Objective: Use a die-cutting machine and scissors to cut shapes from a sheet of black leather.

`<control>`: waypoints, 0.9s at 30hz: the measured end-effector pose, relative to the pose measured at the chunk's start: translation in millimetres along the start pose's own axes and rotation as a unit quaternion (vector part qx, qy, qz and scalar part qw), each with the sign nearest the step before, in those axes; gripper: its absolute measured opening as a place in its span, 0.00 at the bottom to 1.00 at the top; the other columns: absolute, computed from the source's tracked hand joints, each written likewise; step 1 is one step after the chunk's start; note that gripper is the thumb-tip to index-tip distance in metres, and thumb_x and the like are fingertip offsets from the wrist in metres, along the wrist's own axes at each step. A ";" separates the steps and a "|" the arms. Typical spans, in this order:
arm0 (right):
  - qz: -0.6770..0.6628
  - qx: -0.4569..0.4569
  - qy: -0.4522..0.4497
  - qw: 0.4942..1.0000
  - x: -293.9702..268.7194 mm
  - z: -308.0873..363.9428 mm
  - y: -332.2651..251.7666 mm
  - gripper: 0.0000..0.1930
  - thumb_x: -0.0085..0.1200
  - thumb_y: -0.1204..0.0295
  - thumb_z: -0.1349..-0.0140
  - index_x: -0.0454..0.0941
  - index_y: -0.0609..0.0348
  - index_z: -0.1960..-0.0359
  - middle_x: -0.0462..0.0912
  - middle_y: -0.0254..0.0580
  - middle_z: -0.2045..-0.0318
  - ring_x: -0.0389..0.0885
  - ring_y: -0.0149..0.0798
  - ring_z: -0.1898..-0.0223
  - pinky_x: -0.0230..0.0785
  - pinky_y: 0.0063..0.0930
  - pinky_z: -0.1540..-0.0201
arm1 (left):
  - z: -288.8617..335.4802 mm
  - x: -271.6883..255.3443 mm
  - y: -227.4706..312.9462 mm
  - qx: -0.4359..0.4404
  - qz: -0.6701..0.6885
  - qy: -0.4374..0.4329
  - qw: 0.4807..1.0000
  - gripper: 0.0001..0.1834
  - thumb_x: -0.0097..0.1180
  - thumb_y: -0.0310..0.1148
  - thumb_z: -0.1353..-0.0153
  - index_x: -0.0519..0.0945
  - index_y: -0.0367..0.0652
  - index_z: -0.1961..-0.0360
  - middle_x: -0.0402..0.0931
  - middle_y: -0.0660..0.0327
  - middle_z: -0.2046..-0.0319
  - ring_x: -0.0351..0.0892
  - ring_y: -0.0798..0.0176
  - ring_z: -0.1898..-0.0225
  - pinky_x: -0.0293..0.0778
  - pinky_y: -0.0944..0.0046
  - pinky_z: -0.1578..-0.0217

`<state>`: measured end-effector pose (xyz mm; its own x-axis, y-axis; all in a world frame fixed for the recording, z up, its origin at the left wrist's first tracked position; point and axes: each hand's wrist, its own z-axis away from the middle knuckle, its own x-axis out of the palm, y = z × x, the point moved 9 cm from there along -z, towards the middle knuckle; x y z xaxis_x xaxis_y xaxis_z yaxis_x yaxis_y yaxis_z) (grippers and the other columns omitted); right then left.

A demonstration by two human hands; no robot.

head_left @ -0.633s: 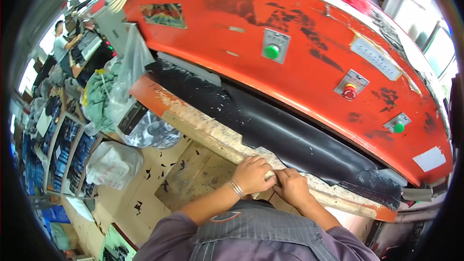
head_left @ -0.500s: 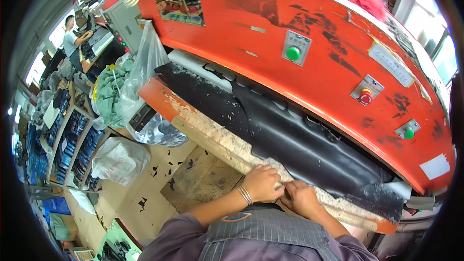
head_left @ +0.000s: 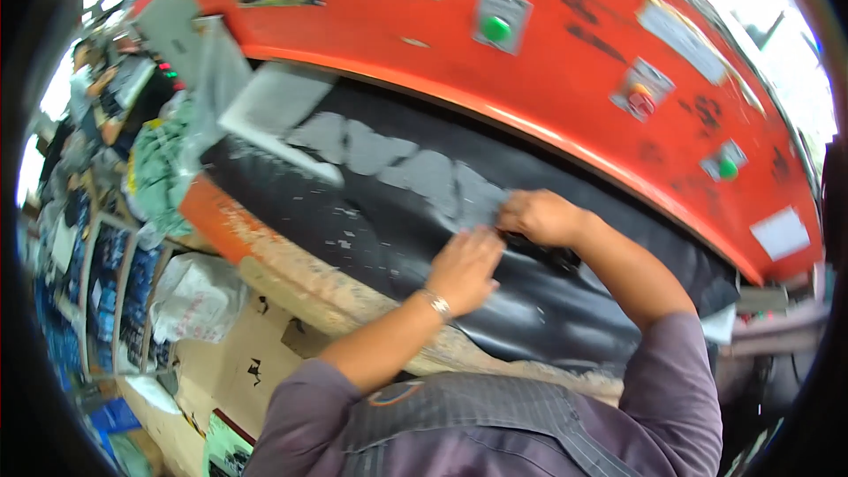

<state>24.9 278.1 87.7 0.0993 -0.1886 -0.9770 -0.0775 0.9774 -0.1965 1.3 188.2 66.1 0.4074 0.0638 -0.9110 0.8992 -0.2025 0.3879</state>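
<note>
Pressing hands: left hand point(head_left: 465, 267) lies flat, fingers released, on the black sheet point(head_left: 389, 238); right hand point(head_left: 541, 216) is clenched, pinching a grey cut piece point(head_left: 481, 197).
Grey pieces: a row lies on the black sheet under the orange machine point(head_left: 565, 79).
Containers: a clear plastic bag point(head_left: 199, 296) hangs left, contents unclear; another bag point(head_left: 163, 168) holds green material.

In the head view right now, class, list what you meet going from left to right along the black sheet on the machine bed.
Grey cut pieces → left hand → right hand → bare black sheet toward the right end.
</note>
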 end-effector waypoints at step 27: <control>-0.082 0.485 0.256 0.832 36.3 289.4 36.6 0.39 0.69 0.48 0.56 0.69 0.48 0.43 0.60 0.68 0.37 0.57 0.62 0.34 0.54 0.51 0.37 | -115.6 87.9 71.6 -0.108 0.145 0.096 0.979 0.39 0.49 0.26 0.46 0.50 0.32 0.33 0.67 0.54 0.38 0.60 0.55 0.34 0.46 0.49 0.32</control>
<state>312.8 334.5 68.9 -0.4260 -0.1003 -0.8991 0.7568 0.5051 -0.4149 120.0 292.3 29.9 0.6541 0.2202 -0.7237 0.7459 -0.0287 0.6654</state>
